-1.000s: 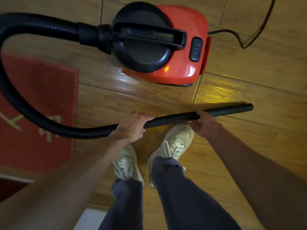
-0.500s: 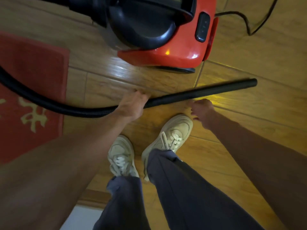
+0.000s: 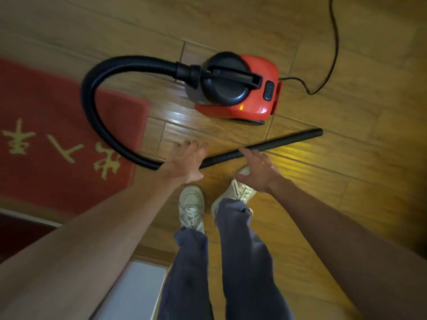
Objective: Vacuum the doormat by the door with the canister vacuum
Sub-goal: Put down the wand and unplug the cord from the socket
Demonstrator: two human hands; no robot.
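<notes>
Left hand (image 3: 184,161): my fingers (image 3: 191,146) spread over hose (image 3: 86,95), centre.
Right hand (image 3: 257,170): my fingers (image 3: 248,154) spread at wand (image 3: 277,143).
Vacuum (image 3: 251,105): upper centre.
Mat (image 3: 57,125): left edge.

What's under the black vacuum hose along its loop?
The hose crosses the red doormat at its corner, then bare wooden floor toward the canister. Near the wand, the left hand covers a short stretch, so what lies beneath there is hidden.

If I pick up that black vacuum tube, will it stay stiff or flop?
The straight wand looks rigid and should lift as one piece. Its ribbed hose curves loosely, so it will probably sag and drag.
</notes>
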